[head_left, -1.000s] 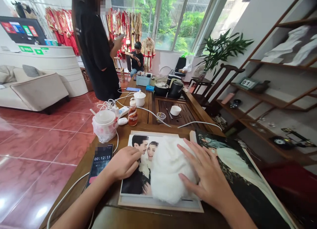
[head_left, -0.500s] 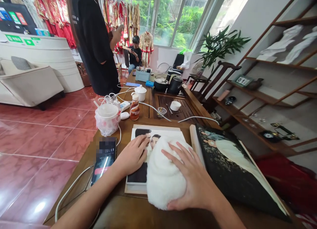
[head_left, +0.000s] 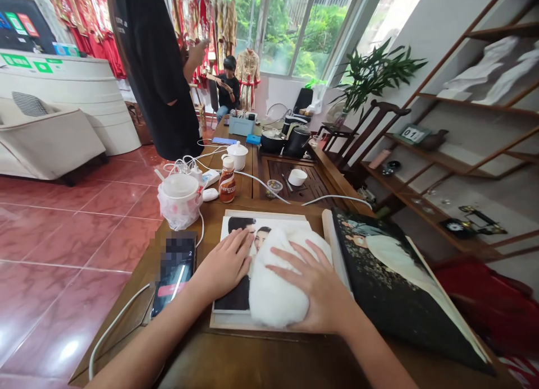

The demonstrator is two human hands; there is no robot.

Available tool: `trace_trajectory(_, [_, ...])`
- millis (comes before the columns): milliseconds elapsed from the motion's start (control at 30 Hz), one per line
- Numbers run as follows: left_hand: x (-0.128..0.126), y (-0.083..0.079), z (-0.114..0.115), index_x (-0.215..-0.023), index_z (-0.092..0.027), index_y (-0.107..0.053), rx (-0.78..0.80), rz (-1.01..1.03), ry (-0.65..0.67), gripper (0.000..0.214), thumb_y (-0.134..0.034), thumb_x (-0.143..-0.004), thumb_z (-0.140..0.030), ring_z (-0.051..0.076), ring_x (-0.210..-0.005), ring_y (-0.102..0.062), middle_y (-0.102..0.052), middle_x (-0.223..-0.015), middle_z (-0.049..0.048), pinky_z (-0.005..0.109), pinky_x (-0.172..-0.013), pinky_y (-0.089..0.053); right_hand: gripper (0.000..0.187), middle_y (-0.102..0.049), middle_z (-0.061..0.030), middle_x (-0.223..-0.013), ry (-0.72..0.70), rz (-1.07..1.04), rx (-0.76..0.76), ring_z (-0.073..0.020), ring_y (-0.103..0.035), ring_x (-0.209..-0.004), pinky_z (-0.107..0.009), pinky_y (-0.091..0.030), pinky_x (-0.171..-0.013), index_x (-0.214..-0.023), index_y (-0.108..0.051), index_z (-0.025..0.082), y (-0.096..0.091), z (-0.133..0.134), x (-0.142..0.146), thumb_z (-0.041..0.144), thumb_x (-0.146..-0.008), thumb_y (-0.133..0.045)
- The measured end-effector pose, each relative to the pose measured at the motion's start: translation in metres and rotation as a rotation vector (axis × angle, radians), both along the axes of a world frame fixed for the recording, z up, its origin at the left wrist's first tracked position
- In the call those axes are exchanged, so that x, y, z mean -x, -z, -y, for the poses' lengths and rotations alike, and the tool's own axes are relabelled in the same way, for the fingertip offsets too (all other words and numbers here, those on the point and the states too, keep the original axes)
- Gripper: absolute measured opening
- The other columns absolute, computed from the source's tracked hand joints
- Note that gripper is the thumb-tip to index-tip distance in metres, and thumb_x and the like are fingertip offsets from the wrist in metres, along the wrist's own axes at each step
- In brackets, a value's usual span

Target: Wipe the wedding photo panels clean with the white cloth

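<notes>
On the wooden table lies an open photo album, its left page showing a portrait of two people. My left hand rests flat on that page, fingers stretched out and holding nothing. Beside it, my right hand is spread over a bunched, fluffy white cloth and grips it against the page. The cloth hides the right part of the portrait. To the right, the opened cover bears a picture of a figure in a pale gown on a dark ground.
A phone on a white cable lies at the left edge, near a plastic-wrapped cup and a brown-labelled bottle. Farther back are a tea tray and black pots. A person stands left; another sits behind.
My right hand has pushed the white cloth slightly away from me over the page, and the cloth looks flatter. My left hand has stayed on the page.
</notes>
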State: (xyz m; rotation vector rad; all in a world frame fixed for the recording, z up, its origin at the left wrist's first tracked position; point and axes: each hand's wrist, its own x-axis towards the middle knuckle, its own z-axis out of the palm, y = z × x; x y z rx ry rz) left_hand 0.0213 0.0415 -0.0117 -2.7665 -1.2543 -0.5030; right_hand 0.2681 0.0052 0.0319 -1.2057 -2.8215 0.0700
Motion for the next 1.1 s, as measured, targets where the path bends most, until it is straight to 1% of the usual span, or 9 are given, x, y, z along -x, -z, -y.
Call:
trace_trajectory(100, [-0.001, 0.000, 0.000, -0.140, -0.010, -0.039, -0.005, -0.014, -0.021, 0.046, -0.038, -0.098, -0.029, 0.027, -0.136, -0.035, -0.039, -0.147, 0.0145, 0.042, -0.110, -0.035, 0.083, -0.040, -0.0033, -0.147, 0.122, -0.023, -0.069, -0.0401, -0.032, -0.131, -0.062, -0.009, -0.108, -0.134, -0.049, 0.034, 0.002, -0.009, -0.005, 0.056, -0.057, -0.071])
trace_trajectory(167, [-0.002, 0.001, 0.000, -0.139, -0.009, -0.040, -0.002, -0.015, -0.032, 0.046, -0.039, -0.098, -0.029, 0.028, -0.137, -0.035, -0.039, -0.147, 0.0150, 0.042, -0.110, -0.036, 0.077, -0.043, -0.0031, -0.144, 0.156, -0.041, -0.096, -0.0399, -0.033, -0.130, -0.061, -0.010, -0.107, -0.130, -0.053, 0.033, 0.003, -0.009, -0.002, 0.055, -0.058, -0.070])
trace_trajectory(333, [-0.003, 0.001, 0.000, -0.139, -0.008, -0.041, 0.006, -0.021, -0.040, 0.046, -0.038, -0.098, -0.028, 0.029, -0.136, -0.036, -0.039, -0.147, 0.0157, 0.043, -0.111, -0.035, 0.082, -0.045, -0.0014, -0.143, 0.036, -0.032, -0.050, -0.0407, -0.036, -0.127, -0.064, -0.006, -0.106, -0.133, -0.049, 0.035, 0.002, 0.009, 0.015, 0.059, -0.057, -0.069])
trace_trajectory(433, [-0.003, 0.001, -0.001, -0.139, -0.008, -0.040, 0.011, -0.013, -0.037, 0.046, -0.038, -0.097, -0.028, 0.029, -0.136, -0.036, -0.039, -0.147, 0.0161, 0.043, -0.110, -0.035, 0.082, -0.046, -0.0008, -0.142, -0.014, -0.035, -0.035, -0.0394, -0.037, -0.126, -0.063, -0.008, -0.106, -0.133, -0.049, 0.035, 0.003, 0.008, 0.011, 0.061, -0.057, -0.068])
trace_trajectory(633, [-0.002, 0.004, 0.000, -0.139, -0.008, -0.039, 0.013, 0.003, -0.034, 0.046, -0.039, -0.097, -0.028, 0.029, -0.136, -0.036, -0.040, -0.146, 0.0163, 0.044, -0.110, -0.035, 0.059, -0.054, -0.0047, -0.134, 0.195, -0.121, -0.133, -0.0366, -0.042, -0.122, -0.058, -0.017, -0.105, -0.115, -0.063, 0.028, 0.006, -0.020, -0.010, 0.055, -0.063, -0.068])
trace_trajectory(700, [-0.002, 0.005, 0.000, -0.138, -0.008, -0.040, 0.006, 0.005, -0.044, 0.046, -0.039, -0.097, -0.026, 0.029, -0.136, -0.036, -0.041, -0.145, 0.0168, 0.044, -0.110, -0.035, 0.062, -0.053, -0.0043, -0.135, 0.161, -0.118, -0.122, -0.0371, -0.041, -0.123, -0.058, -0.015, -0.106, -0.118, -0.061, 0.029, 0.005, -0.015, -0.004, 0.055, -0.062, -0.068])
trace_trajectory(800, [-0.002, 0.005, 0.000, -0.137, -0.008, -0.041, 0.002, 0.019, -0.051, 0.045, -0.038, -0.097, -0.026, 0.029, -0.135, -0.037, -0.041, -0.145, 0.0169, 0.045, -0.110, -0.035, 0.073, -0.050, -0.0028, -0.139, 0.041, -0.086, -0.079, -0.0379, -0.040, -0.123, -0.060, -0.010, -0.107, -0.127, -0.055, 0.032, 0.003, 0.004, 0.012, 0.058, -0.060, -0.068])
trace_trajectory(900, [-0.002, 0.006, 0.000, -0.138, -0.008, -0.040, 0.019, 0.028, -0.041, 0.045, -0.038, -0.097, -0.026, 0.029, -0.136, -0.035, -0.040, -0.145, 0.0167, 0.045, -0.111, -0.034, 0.074, -0.050, -0.0014, -0.139, -0.028, -0.072, -0.059, -0.0371, -0.041, -0.122, -0.060, -0.009, -0.106, -0.128, -0.052, 0.034, 0.004, 0.011, 0.014, 0.060, -0.060, -0.066])
trace_trajectory(1100, [0.000, 0.007, -0.001, -0.138, -0.008, -0.040, 0.054, 0.065, -0.037, 0.045, -0.039, -0.096, -0.027, 0.029, -0.136, -0.035, -0.041, -0.145, 0.0170, 0.046, -0.111, -0.034, 0.055, -0.057, -0.0045, -0.131, 0.183, -0.141, -0.152, -0.0358, -0.044, -0.120, -0.057, -0.018, -0.105, -0.112, -0.063, 0.028, 0.008, -0.012, -0.007, 0.053, -0.063, -0.068])
